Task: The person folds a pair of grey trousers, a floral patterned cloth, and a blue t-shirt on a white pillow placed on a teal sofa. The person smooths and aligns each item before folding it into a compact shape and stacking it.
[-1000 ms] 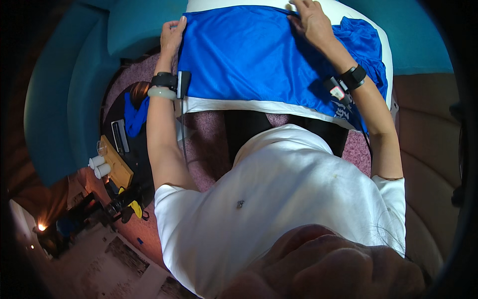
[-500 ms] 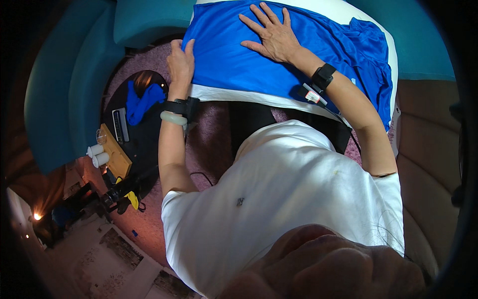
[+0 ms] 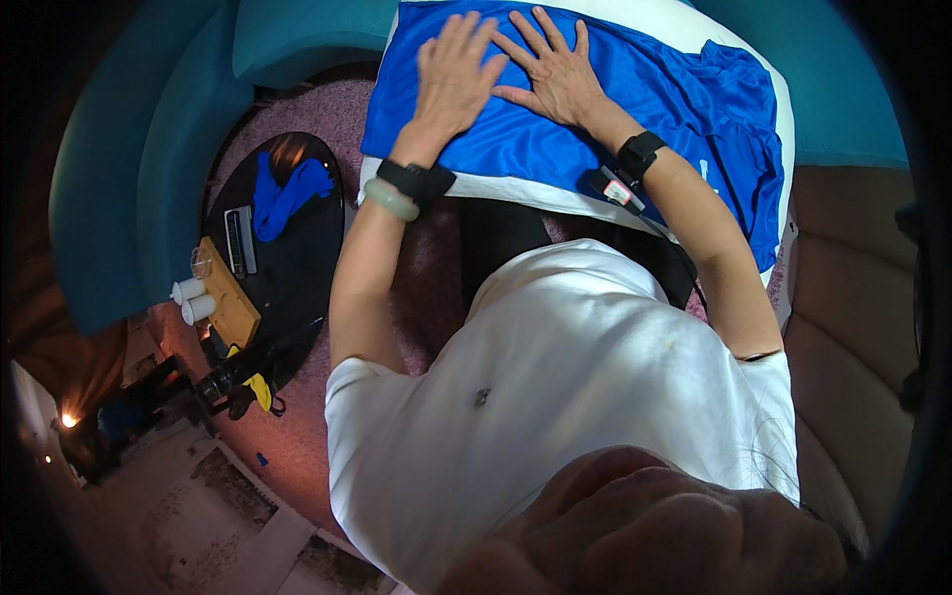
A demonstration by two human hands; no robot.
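Observation:
A blue piece of clothing with a smooth sheen (image 3: 516, 149) lies spread over a white-covered surface (image 3: 476, 186). My right hand (image 3: 560, 79) rests flat on the cloth with its fingers spread. Beside it, my left hand (image 3: 454, 84) is over the left part of the cloth, fingers stretched out and slightly blurred; whether it presses on the fabric I cannot tell. The cloth is fairly smooth under the hands and bunched into folds toward the right end.
On the left stands a dark oval table (image 3: 288, 288) with a crumpled blue cloth (image 3: 288, 198), a wooden tray (image 3: 230, 297) and white cups (image 3: 196, 307). A teal sofa (image 3: 307, 45) curves behind; a brown padded seat (image 3: 853, 297) is at the right. A small device (image 3: 620, 190) hangs by my right wrist.
My left hand has let go of the cloth's left edge and moved right onto the cloth, close to my right hand. The right hand has hardly moved.

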